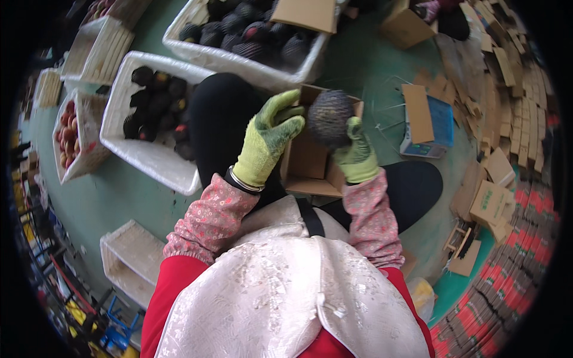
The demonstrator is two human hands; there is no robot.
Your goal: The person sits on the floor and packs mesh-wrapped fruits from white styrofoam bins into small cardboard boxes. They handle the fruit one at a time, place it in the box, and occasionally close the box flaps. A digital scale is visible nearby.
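Note:
My right hand (358, 150), in a yellow-green work glove, grips a round fruit (331, 117) in a dark foam net. The fruit is above an open cardboard box (309, 156) between my knees. Just left of the fruit is my left hand (268, 134), gloved alike, its fingers apart and nothing in them. Part of the box is hidden behind the fruit and my hands. Beyond my left knee sits a white plastic-lined crate (147, 156) of dark-netted fruit (156, 105). A larger white crate (215, 60) at the top holds more netted fruit (250, 36), with a cardboard piece (304, 14) over its corner.
A crate of uncovered reddish fruit (67, 134) stands at the far left. An upturned or tipped white crate (132, 259) lies lower left. A blue-topped box (441, 121) is to the right, near stacked flattened cartons (501, 277). Another person's gloved hand (427, 11) shows at the top right.

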